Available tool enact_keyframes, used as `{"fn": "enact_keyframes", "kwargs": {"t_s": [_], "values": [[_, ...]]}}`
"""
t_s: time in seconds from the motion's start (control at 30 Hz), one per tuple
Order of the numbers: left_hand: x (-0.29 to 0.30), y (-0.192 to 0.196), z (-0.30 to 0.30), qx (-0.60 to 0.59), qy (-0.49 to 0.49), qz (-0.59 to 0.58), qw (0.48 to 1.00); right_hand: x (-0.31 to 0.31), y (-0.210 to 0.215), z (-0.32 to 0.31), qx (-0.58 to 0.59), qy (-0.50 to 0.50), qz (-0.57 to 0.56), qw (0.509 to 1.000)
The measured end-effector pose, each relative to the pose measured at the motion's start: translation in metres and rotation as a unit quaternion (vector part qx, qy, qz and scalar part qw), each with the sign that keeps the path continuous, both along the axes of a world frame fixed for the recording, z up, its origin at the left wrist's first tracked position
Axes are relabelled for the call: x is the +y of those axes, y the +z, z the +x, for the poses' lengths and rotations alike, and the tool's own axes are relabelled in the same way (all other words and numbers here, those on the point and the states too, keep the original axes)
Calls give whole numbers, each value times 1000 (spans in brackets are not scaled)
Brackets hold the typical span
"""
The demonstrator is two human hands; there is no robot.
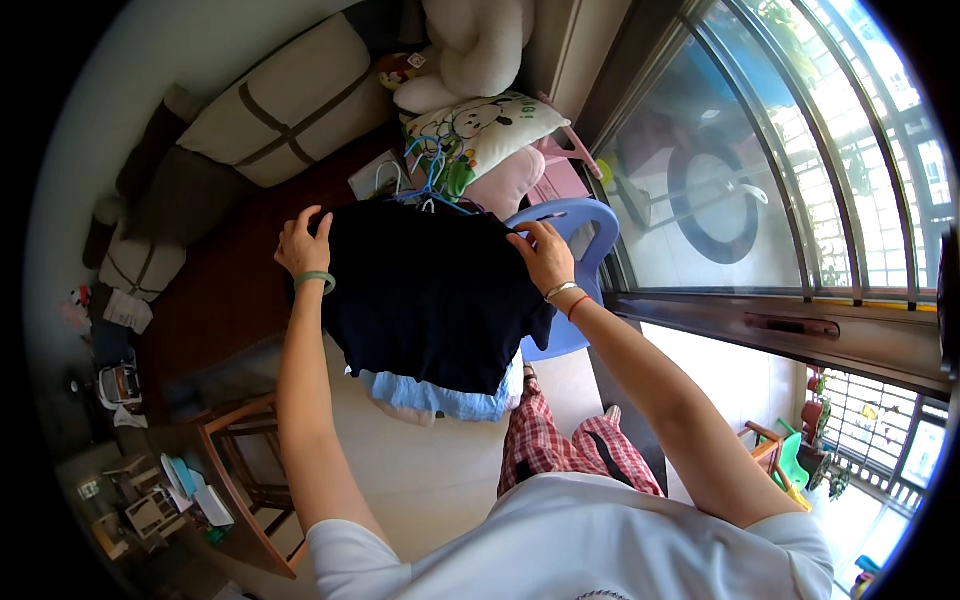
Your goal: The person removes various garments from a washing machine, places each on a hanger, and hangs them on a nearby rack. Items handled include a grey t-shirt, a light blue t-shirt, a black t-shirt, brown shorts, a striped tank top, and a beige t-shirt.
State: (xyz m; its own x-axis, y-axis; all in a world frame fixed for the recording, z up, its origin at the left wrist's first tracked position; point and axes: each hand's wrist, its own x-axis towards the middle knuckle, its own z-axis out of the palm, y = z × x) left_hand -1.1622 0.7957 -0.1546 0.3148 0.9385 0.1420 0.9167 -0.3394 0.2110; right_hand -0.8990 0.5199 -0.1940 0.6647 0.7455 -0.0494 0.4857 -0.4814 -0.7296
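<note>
A black garment is spread out in front of me, its exact kind not plain. My left hand, with a green bangle at the wrist, pinches its upper left corner. At the upper right corner my right hand has thumb and fingers closed on the cloth. Just beyond the garment's top edge lie several hangers, among them a blue hanger and a white hanger. Light blue cloth shows from under the garment's lower edge. What supports the pile is hidden.
A blue plastic chair stands right of the garment. Behind are a printed pillow, a large white plush toy and a dark sofa with cushions. Sliding glass doors rise on the right; a wooden chair is at lower left.
</note>
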Motion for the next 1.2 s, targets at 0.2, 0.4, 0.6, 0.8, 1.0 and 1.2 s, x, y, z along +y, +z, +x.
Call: {"fn": "enact_keyframes", "kwargs": {"t_s": [0.2, 0.4, 0.6, 0.8, 1.0, 1.2], "values": [[-41, 14, 1, -129, -21, 89, 987, -29, 25, 3, 10, -10, 82, 997], [-165, 32, 46, -544, 1, -229, 807, -116, 63, 13, 252, -11, 186, 949], [-424, 58, 122, -608, -38, -622, 493, -295, 114, 14, 521, -4, 232, 821], [-616, 101, 215, -574, -57, -724, 378, -486, 157, 61, 599, -142, 341, 711], [-730, 126, 298, -474, -87, -802, 351, -616, 171, 105, 553, -216, 481, 646], [-772, 107, 357, -431, -70, -825, 359, -654, 153, 155, 582, -247, 514, 580]]}}
